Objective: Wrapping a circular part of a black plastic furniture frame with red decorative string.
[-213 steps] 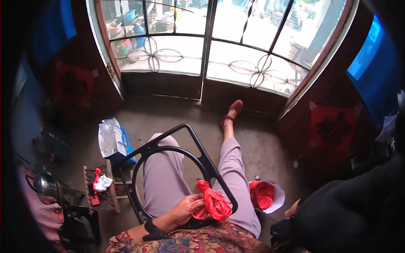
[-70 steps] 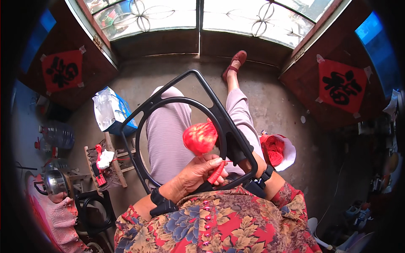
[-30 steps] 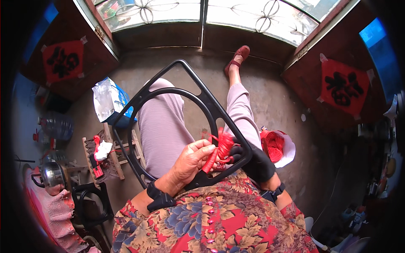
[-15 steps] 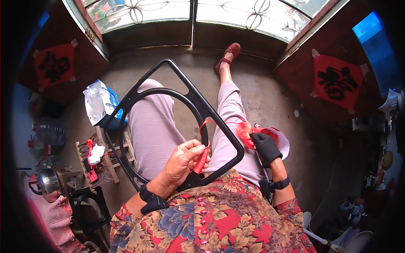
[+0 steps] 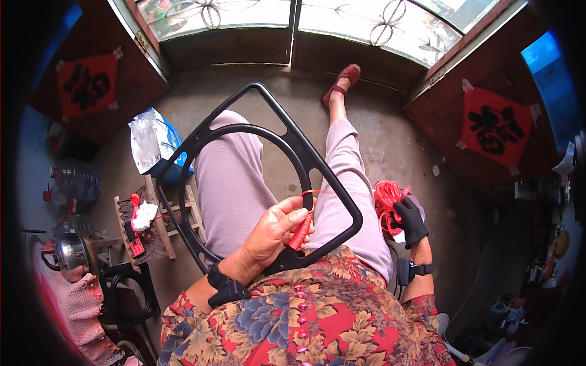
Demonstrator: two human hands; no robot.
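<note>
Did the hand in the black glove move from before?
Yes. The gloved right hand moved off the black frame, out to the right, onto the red cord bundle beside the thigh.

Open concrete floor [image 5: 390, 131] ahead; wooden stool [image 5: 171, 213] and plastic bag [image 5: 149, 140] crowd the left.

Black looped frame [image 5: 317, 165] across lap, red cord [image 5: 300, 227] seemingly wrapped round it

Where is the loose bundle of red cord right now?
In the head view, the red cord bundle is at the person's right, beside the right thigh, under the gloved right hand, just outside the black frame.
</note>
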